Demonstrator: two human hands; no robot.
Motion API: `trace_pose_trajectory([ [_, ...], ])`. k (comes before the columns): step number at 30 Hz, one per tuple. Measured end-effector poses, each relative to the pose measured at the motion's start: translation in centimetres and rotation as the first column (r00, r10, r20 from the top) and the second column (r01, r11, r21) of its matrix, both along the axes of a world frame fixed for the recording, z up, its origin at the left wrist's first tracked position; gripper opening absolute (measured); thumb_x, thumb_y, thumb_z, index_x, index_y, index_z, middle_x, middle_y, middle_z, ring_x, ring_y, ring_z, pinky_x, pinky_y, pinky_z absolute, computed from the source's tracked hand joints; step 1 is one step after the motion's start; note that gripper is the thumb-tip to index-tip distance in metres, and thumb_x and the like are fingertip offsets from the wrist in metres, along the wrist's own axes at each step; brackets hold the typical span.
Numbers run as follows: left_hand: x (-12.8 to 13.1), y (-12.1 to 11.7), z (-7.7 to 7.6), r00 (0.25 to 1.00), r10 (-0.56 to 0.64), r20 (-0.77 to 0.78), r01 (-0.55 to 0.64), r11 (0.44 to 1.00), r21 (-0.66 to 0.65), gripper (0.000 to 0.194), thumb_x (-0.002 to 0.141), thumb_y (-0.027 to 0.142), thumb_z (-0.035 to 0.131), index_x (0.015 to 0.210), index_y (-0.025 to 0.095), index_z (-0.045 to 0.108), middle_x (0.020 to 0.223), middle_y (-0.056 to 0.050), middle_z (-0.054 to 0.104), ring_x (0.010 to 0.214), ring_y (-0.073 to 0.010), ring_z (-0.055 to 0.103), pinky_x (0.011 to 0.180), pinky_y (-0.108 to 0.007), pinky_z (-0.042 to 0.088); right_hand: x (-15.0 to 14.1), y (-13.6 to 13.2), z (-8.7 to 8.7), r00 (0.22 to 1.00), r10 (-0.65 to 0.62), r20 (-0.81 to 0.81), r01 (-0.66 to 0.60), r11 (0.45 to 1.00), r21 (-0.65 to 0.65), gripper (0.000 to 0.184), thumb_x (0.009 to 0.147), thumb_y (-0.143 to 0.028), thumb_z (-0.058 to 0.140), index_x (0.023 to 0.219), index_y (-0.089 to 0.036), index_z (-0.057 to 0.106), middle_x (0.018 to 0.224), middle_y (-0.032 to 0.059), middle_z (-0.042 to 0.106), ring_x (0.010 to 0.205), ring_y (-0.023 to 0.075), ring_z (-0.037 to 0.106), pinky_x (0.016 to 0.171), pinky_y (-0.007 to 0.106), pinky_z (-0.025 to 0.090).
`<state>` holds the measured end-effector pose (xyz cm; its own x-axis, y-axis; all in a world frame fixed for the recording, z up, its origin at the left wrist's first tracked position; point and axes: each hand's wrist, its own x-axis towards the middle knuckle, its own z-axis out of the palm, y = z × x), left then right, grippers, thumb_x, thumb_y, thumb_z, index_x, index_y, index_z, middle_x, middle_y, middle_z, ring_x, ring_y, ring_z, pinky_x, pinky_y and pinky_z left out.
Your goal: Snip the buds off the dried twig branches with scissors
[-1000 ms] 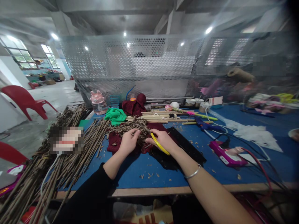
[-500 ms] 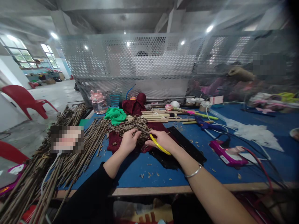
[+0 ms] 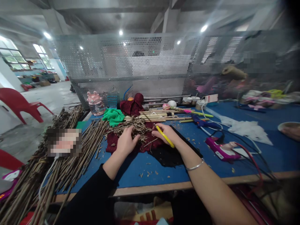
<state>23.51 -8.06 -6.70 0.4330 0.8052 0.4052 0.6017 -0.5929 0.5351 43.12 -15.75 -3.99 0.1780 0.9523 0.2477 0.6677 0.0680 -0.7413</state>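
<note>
My left hand (image 3: 126,141) rests on a small heap of short dry twigs (image 3: 131,126) that lies on a dark red cloth (image 3: 117,142); its fingers curl into the pile. My right hand (image 3: 167,133) is closed round a yellow-handled tool (image 3: 165,136), with the tip pointing toward the twig heap. A silver bangle (image 3: 195,165) sits on my right wrist. A black cloth strip (image 3: 171,156) lies under that hand.
A big stack of long brown sticks (image 3: 65,156) covers the table's left side. Bamboo rods (image 3: 161,115), a green cloth (image 3: 113,115), a pink bottle (image 3: 95,103), a purple glue gun (image 3: 221,150) with cables and white paper (image 3: 246,128) lie on the blue table (image 3: 140,165). A perforated metal screen (image 3: 140,65) stands behind.
My right hand with the yellow-handled tool has shifted slightly right and away from the twig heap. My left hand has moved lower on the heap. The camera view has drifted a little.
</note>
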Motion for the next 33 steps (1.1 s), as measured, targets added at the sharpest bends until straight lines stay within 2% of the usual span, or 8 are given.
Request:
trace_pose_trajectory([
  [3,0.1,-1.1,1.0,0.995,0.098,-0.001,-0.097,0.99,0.102,0.055,0.076,0.042,0.054,0.124,0.019,0.044,0.119,-0.013,0.048,0.098,-0.024,0.056,0.071,-0.03,0.045,0.9,-0.7,1.0,0.918,-0.002,-0.397,-0.018,0.999,-0.047,0.051,0.071,-0.067,0.045,0.09,-0.02,0.049,0.055,-0.0073,0.04,0.043,0.0069,0.035,0.042,0.019,0.034],
  [6,0.5,-2.9,1.7,1.0,0.02,-0.021,-0.017,0.988,0.155,0.037,0.079,0.046,0.047,0.101,0.019,0.059,0.103,-0.011,0.056,0.091,-0.0215,0.058,0.067,-0.027,0.043,1.4,-2.5,1.5,0.768,-0.004,-0.64,-0.159,0.967,-0.197,0.055,0.073,-0.073,0.034,0.092,-0.023,0.043,0.054,-0.0089,0.035,0.038,0.0061,0.032,0.037,0.019,0.035],
  [10,1.2,-4.7,1.3,0.948,-0.234,-0.217,0.237,0.971,-0.012,0.043,0.07,0.06,0.05,0.062,0.019,0.06,0.061,-0.006,0.059,0.059,-0.018,0.057,0.056,-0.025,0.037,1.9,-6.2,1.7,0.748,-0.11,-0.655,-0.321,0.804,-0.501,0.061,0.075,-0.076,0.021,0.089,-0.021,0.044,0.054,-0.0065,0.042,0.036,0.0066,0.038,0.037,0.021,0.042],
  [14,1.6,-4.5,0.3,0.943,-0.264,-0.205,0.244,0.963,-0.118,0.035,0.073,0.049,0.052,0.057,0.019,0.06,0.054,-0.005,0.058,0.052,-0.0163,0.053,0.052,-0.025,0.031,1.9,-9.3,1.5,0.737,-0.164,-0.655,-0.439,0.62,-0.65,0.063,0.079,-0.072,0.014,0.087,-0.019,0.047,0.053,-0.0039,0.045,0.035,0.0073,0.042,0.034,0.021,0.042],
  [17,1.6,-3.4,-0.1,0.959,-0.264,-0.102,0.245,0.954,-0.171,0.034,0.079,0.037,0.044,0.055,0.018,0.06,0.051,-0.003,0.056,0.049,-0.0136,0.048,0.05,-0.024,0.028,1.2,-10.3,1.0,0.656,-0.211,-0.724,-0.531,0.552,-0.642,0.066,0.081,-0.069,0.009,0.087,-0.017,0.049,0.052,-0.0021,0.046,0.036,0.0085,0.045,0.034,0.02,0.042],
  [25,1.2,-2.5,0.0,0.963,-0.244,0.113,0.264,0.937,-0.23,0.037,0.079,0.036,0.042,0.052,0.015,0.056,0.047,0.0,0.052,0.048,-0.0106,0.045,0.05,-0.022,0.028,-1.4,-9.1,-1.9,0.383,-0.249,-0.89,-0.622,0.643,-0.448,0.072,0.076,-0.075,0.009,0.095,-0.019,0.049,0.054,-0.0021,0.046,0.037,0.0095,0.044,0.034,0.024,0.044],
  [29,1.0,-2.5,0.4,0.964,-0.214,0.156,0.245,0.944,-0.222,0.034,0.079,0.032,0.042,0.053,0.015,0.057,0.047,0.001,0.051,0.05,-0.0102,0.045,0.052,-0.021,0.029,-2.0,-7.9,-2.2,0.351,-0.233,-0.907,-0.595,0.692,-0.409,0.072,0.076,-0.075,0.008,0.096,-0.019,0.049,0.053,-0.003,0.045,0.037,0.009,0.044,0.033,0.02,0.042],
  [33,1.0,-2.2,0.3,0.967,-0.186,0.176,0.219,0.958,-0.187,0.03,0.078,0.028,0.043,0.055,0.015,0.056,0.051,0.002,0.051,0.052,-0.0096,0.045,0.053,-0.021,0.031,-2.1,-7.5,-1.9,0.352,-0.215,-0.911,-0.605,0.69,-0.396,0.071,0.077,-0.074,0.008,0.095,-0.019,0.049,0.051,-0.0036,0.044,0.035,0.0083,0.042,0.031,0.017,0.039],
])
